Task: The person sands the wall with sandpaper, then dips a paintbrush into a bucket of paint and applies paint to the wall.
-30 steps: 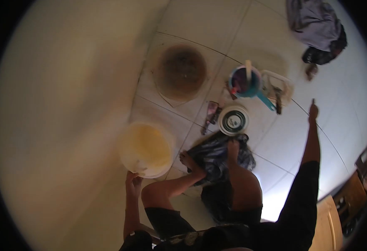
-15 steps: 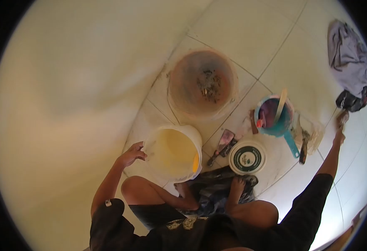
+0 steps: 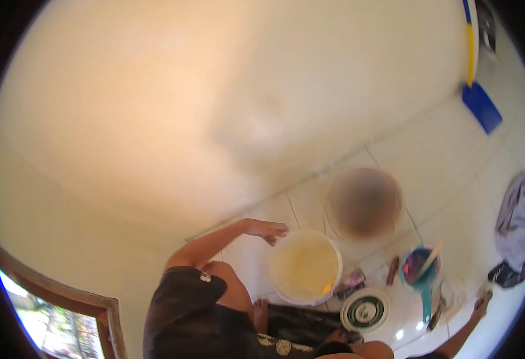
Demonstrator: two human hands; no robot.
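The shirt point(image 3: 232, 347) is black; its left sleeve point(image 3: 184, 290) is short and loose, with a small pale tag point(image 3: 205, 277) near the edge; a pale gold picture point(image 3: 283, 347) is on the front; the left hand point(image 3: 266, 230), right hand point(image 3: 481, 304) and left foot point(image 3: 261, 314) are bare.

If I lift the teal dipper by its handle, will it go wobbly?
The teal dipper might tip cup-first, since its long handle sticks out one side. The pale stick could slide or swing, because it leans inside with one end poking out.
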